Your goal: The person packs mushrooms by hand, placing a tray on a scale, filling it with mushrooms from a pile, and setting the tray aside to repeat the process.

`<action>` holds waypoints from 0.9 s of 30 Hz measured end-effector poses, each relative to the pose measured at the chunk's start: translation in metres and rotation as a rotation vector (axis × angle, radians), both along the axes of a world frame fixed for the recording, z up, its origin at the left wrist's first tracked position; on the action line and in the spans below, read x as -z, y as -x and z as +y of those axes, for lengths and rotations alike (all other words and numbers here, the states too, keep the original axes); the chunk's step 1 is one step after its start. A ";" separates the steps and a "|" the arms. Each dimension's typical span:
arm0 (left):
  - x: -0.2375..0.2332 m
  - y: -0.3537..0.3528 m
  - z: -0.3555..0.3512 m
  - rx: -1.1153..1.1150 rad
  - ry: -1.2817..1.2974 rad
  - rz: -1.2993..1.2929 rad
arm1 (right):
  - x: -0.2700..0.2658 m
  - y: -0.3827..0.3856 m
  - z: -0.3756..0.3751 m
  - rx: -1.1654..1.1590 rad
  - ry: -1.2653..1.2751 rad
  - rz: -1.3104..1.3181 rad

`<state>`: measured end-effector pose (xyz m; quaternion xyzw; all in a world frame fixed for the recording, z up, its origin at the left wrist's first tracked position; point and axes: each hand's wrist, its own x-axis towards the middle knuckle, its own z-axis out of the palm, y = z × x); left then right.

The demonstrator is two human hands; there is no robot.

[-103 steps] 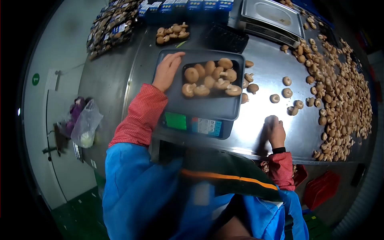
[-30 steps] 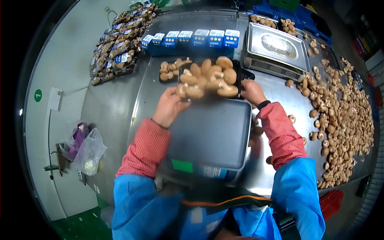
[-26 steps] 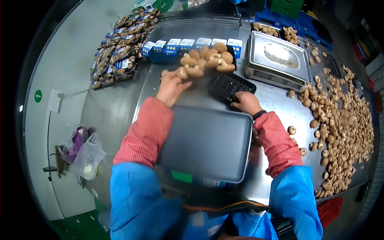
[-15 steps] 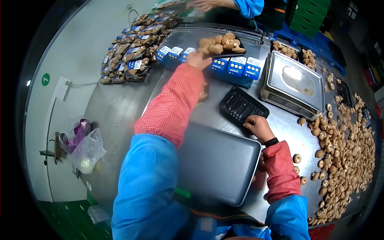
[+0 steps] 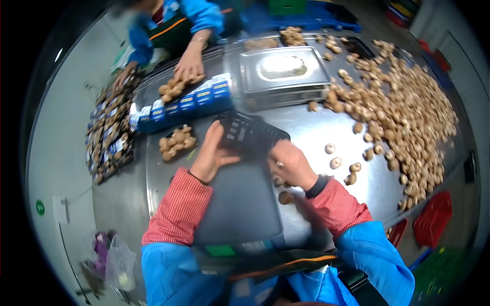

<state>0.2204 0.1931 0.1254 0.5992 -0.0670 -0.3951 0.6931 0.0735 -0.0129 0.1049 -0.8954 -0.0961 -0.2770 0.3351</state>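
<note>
An unfilled black plastic tray (image 5: 244, 131), blurred, is tilted above the grey bin's far edge. My left hand (image 5: 209, 153) grips its left end, thumb apart from the fingers. At the tray's right corner, my right hand (image 5: 293, 164) is closed with fingers curled down. A pale spot shows at those fingertips, but blur hides what they hold. Just under this hand lie brown mushrooms (image 5: 285, 198) beside the upturned grey bin (image 5: 237, 204). Another cluster of mushrooms (image 5: 177, 143) sits left of my left hand.
Beyond the tray stand a scale (image 5: 283, 71) and a row of blue labelled boxes (image 5: 184, 107). A co-worker's hand (image 5: 190, 64) touches mushrooms behind the boxes. Packed mushroom bags (image 5: 109, 132) are piled left; a large mushroom heap (image 5: 408, 112) spreads right. Red crates (image 5: 433, 219) stand below the table.
My view has turned right. My left hand has left the filled tray by the boxes and come back to the black tray, which is now nearer me. The co-worker's hand is at the mushrooms there.
</note>
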 end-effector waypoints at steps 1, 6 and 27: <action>-0.011 0.016 -0.017 -0.004 -0.039 -0.031 | 0.006 0.023 -0.001 -0.019 0.042 0.026; 0.046 0.046 -0.089 0.266 -0.165 -0.401 | 0.007 0.124 -0.025 0.305 0.051 0.165; 0.163 0.061 -0.428 0.535 -0.357 -0.623 | 0.144 0.345 -0.260 1.513 -0.270 0.502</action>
